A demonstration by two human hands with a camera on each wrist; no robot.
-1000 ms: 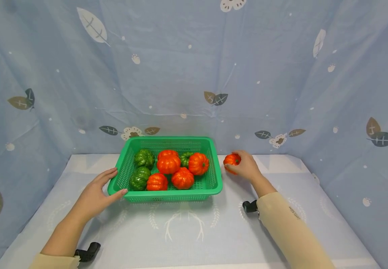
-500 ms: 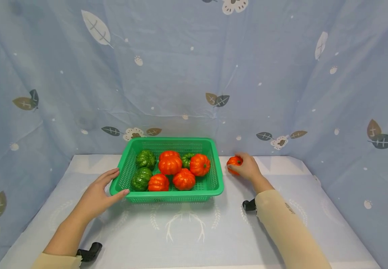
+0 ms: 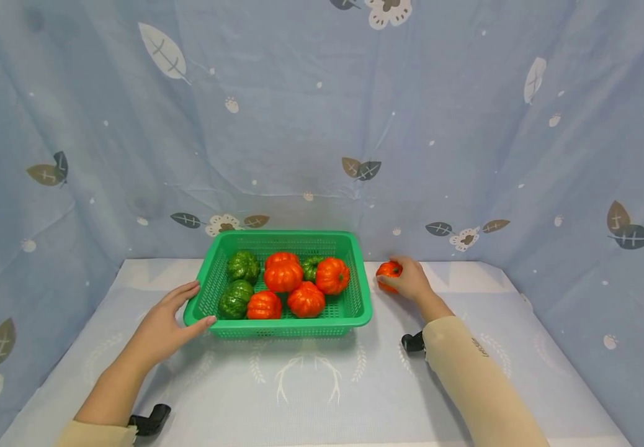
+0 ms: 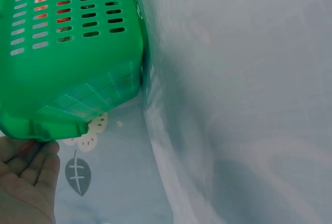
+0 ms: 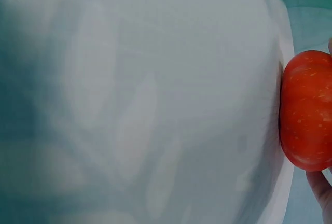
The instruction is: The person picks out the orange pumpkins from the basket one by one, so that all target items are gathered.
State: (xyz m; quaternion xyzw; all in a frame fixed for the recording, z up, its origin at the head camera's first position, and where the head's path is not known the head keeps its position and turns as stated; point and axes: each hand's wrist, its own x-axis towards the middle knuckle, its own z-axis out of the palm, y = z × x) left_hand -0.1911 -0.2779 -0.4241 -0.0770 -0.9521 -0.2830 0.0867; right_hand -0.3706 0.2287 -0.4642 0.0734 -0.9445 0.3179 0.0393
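orange pumpkin (image 3: 389,271) in right hand (image 3: 408,280)

A: Where is the basket (image 3: 358,308) sitting?

B: It is sitting at the table's (image 3: 311,385) centre, with the gourds (image 3: 283,277) lying inside it.

A: And around it?

B: The left hand (image 3: 160,326) is touching its corner at 8 o'clock. At 3 o'clock, the right hand (image 3: 411,282) is holding a single gourd (image 3: 389,270) on the table, just beside the basket.
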